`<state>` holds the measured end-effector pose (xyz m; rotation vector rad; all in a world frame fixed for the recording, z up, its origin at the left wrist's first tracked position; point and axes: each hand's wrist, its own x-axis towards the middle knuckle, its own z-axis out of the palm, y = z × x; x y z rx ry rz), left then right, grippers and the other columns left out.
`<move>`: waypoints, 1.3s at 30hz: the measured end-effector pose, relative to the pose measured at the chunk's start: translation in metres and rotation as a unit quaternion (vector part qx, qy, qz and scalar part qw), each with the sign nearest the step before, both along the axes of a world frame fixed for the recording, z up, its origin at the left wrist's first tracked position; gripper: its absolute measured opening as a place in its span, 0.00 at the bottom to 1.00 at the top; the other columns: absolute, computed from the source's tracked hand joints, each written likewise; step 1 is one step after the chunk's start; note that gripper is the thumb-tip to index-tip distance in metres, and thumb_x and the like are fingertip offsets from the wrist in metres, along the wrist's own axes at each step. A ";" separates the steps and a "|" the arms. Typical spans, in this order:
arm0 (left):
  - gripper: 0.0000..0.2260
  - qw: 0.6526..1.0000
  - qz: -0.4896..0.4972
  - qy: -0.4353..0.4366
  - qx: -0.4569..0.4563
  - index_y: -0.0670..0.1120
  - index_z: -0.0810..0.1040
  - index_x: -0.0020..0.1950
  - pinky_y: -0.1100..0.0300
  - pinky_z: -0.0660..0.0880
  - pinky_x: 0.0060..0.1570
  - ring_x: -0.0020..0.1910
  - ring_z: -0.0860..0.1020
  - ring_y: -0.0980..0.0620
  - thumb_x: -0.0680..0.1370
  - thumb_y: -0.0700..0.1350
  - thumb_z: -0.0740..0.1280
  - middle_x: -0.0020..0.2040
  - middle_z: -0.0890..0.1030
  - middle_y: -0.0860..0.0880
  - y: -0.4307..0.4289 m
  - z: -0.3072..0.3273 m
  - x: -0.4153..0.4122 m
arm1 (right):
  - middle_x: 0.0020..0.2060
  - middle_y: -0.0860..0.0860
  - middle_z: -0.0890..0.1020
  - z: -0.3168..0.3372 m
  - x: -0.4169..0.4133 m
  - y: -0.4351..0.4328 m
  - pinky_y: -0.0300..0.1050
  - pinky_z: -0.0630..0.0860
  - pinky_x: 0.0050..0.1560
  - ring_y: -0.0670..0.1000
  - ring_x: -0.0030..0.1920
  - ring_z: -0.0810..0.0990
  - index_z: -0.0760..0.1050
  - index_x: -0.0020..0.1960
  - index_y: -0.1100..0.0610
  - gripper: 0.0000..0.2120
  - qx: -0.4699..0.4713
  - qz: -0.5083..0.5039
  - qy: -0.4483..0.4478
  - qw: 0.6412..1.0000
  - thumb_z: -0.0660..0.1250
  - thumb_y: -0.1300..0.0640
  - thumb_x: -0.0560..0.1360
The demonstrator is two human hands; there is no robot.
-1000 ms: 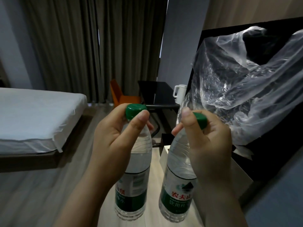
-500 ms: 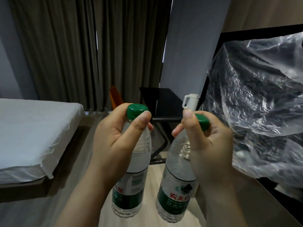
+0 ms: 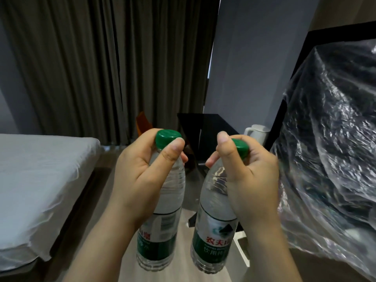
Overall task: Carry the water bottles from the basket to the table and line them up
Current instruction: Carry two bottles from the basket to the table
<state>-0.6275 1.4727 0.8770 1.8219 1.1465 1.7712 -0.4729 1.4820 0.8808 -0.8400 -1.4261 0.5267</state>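
Single head-worn view, looking forward and slightly down: left hand (image 3: 140, 180) and right hand (image 3: 248, 184) close at 6 o'clock, curtain (image 3: 81, 68) at 12, bed (image 3: 40, 180) at 9, plastic sheet (image 3: 329, 139) at 3.

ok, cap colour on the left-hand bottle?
Green, on the cap of the left-hand bottle; clearest in the head view.

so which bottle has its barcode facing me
The left bottle, held by the left hand: its label shows a barcode; the right bottle shows red lettering instead.
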 end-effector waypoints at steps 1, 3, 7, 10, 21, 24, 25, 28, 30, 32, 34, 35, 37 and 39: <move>0.13 1.000 -0.002 0.002 0.002 0.48 0.79 0.43 0.49 0.77 0.48 0.44 0.81 0.50 0.76 0.55 0.61 0.40 0.82 0.49 0.021 0.003 -0.001 | 0.26 0.51 0.78 0.003 -0.001 0.020 0.30 0.67 0.30 0.42 0.25 0.72 0.76 0.33 0.57 0.16 0.001 0.001 0.005 1.000 0.64 0.49 0.76; 0.13 1.000 0.001 0.002 0.010 0.48 0.79 0.43 0.46 0.77 0.48 0.44 0.81 0.49 0.76 0.55 0.61 0.40 0.82 0.49 0.060 0.009 -0.004 | 0.24 0.49 0.77 0.010 -0.004 0.059 0.28 0.65 0.29 0.41 0.24 0.71 0.76 0.33 0.58 0.17 0.006 0.007 0.012 1.000 0.65 0.50 0.76; 0.13 1.000 0.018 -0.010 0.012 0.50 0.78 0.42 0.46 0.77 0.47 0.44 0.81 0.50 0.76 0.56 0.60 0.41 0.82 0.49 0.128 0.012 -0.011 | 0.21 0.44 0.73 0.016 -0.011 0.130 0.27 0.63 0.28 0.41 0.23 0.70 0.76 0.32 0.60 0.18 0.020 0.000 0.003 1.000 0.65 0.50 0.76; 0.13 1.000 0.018 -0.006 0.000 0.50 0.79 0.41 0.47 0.77 0.48 0.44 0.81 0.50 0.76 0.56 0.60 0.40 0.82 0.49 0.169 0.008 -0.019 | 0.22 0.44 0.74 0.014 -0.019 0.174 0.27 0.65 0.30 0.41 0.24 0.71 0.76 0.32 0.60 0.18 0.006 0.010 0.003 1.000 0.65 0.49 0.75; 0.12 1.000 -0.004 -0.024 -0.007 0.50 0.78 0.41 0.46 0.77 0.47 0.43 0.81 0.50 0.75 0.56 0.61 0.40 0.83 0.48 0.357 -0.009 -0.078 | 0.30 0.53 0.80 -0.006 -0.079 0.354 0.30 0.70 0.34 0.43 0.29 0.76 0.77 0.32 0.56 0.17 -0.035 -0.029 -0.013 0.999 0.64 0.47 0.75; 0.13 0.999 -0.026 -0.020 -0.008 0.49 0.78 0.41 0.47 0.77 0.46 0.42 0.81 0.51 0.75 0.56 0.61 0.39 0.82 0.49 0.415 -0.003 -0.100 | 0.29 0.52 0.80 -0.001 -0.100 0.406 0.31 0.71 0.33 0.43 0.29 0.76 0.76 0.33 0.56 0.17 -0.042 -0.049 -0.006 0.998 0.64 0.46 0.75; 0.13 0.999 -0.029 -0.013 -0.007 0.49 0.78 0.41 0.48 0.77 0.46 0.42 0.81 0.51 0.75 0.57 0.61 0.39 0.82 0.49 0.435 -0.001 -0.107 | 0.29 0.53 0.80 0.000 -0.107 0.422 0.30 0.71 0.33 0.43 0.29 0.76 0.76 0.33 0.56 0.18 -0.043 -0.055 -0.003 0.998 0.64 0.46 0.75; 0.14 0.999 -0.052 -0.007 -0.008 0.47 0.78 0.41 0.49 0.77 0.45 0.42 0.81 0.51 0.75 0.56 0.61 0.39 0.82 0.49 0.488 0.000 -0.121 | 0.27 0.54 0.78 -0.001 -0.123 0.468 0.31 0.70 0.31 0.43 0.27 0.75 0.76 0.33 0.57 0.18 -0.037 -0.074 0.014 0.997 0.63 0.47 0.76; 0.14 0.998 -0.066 -0.010 -0.014 0.47 0.78 0.41 0.51 0.77 0.45 0.42 0.81 0.51 0.75 0.56 0.62 0.39 0.82 0.49 0.522 -0.004 -0.126 | 0.27 0.54 0.79 -0.005 -0.129 0.498 0.32 0.71 0.30 0.44 0.27 0.75 0.76 0.33 0.58 0.18 -0.039 -0.083 0.021 0.996 0.63 0.47 0.75; 0.14 0.997 -0.078 -0.005 -0.022 0.47 0.78 0.42 0.53 0.77 0.44 0.42 0.81 0.51 0.75 0.56 0.62 0.39 0.82 0.50 0.554 -0.009 -0.128 | 0.28 0.54 0.79 -0.008 -0.131 0.526 0.30 0.71 0.31 0.45 0.28 0.76 0.76 0.33 0.59 0.18 -0.047 -0.089 0.015 0.995 0.63 0.48 0.75; 0.14 0.995 -0.091 -0.005 -0.028 0.47 0.79 0.41 0.54 0.77 0.44 0.41 0.80 0.51 0.75 0.56 0.61 0.39 0.82 0.49 0.587 -0.013 -0.126 | 0.28 0.53 0.80 -0.011 -0.130 0.556 0.28 0.71 0.30 0.45 0.28 0.77 0.76 0.33 0.60 0.18 -0.058 -0.097 0.009 0.994 0.63 0.49 0.75; 0.14 0.995 -0.095 -0.006 -0.032 0.47 0.79 0.41 0.53 0.77 0.44 0.41 0.80 0.51 0.75 0.56 0.61 0.39 0.82 0.49 0.604 -0.014 -0.125 | 0.28 0.52 0.80 -0.012 -0.129 0.572 0.27 0.70 0.30 0.44 0.28 0.77 0.77 0.33 0.60 0.18 -0.062 -0.101 0.010 0.993 0.64 0.49 0.76; 0.14 0.994 -0.100 -0.004 -0.033 0.47 0.79 0.40 0.52 0.76 0.43 0.41 0.80 0.50 0.75 0.56 0.61 0.39 0.82 0.49 0.639 -0.017 -0.121 | 0.27 0.51 0.80 -0.015 -0.125 0.608 0.27 0.69 0.29 0.43 0.27 0.76 0.77 0.33 0.61 0.18 -0.064 -0.107 0.016 0.992 0.65 0.50 0.76; 0.14 0.995 -0.096 0.000 -0.033 0.47 0.79 0.41 0.52 0.76 0.43 0.40 0.80 0.50 0.75 0.56 0.61 0.39 0.81 0.49 0.673 -0.021 -0.117 | 0.27 0.51 0.80 -0.017 -0.122 0.645 0.28 0.69 0.29 0.42 0.27 0.76 0.77 0.34 0.61 0.17 -0.067 -0.104 0.023 0.992 0.64 0.50 0.75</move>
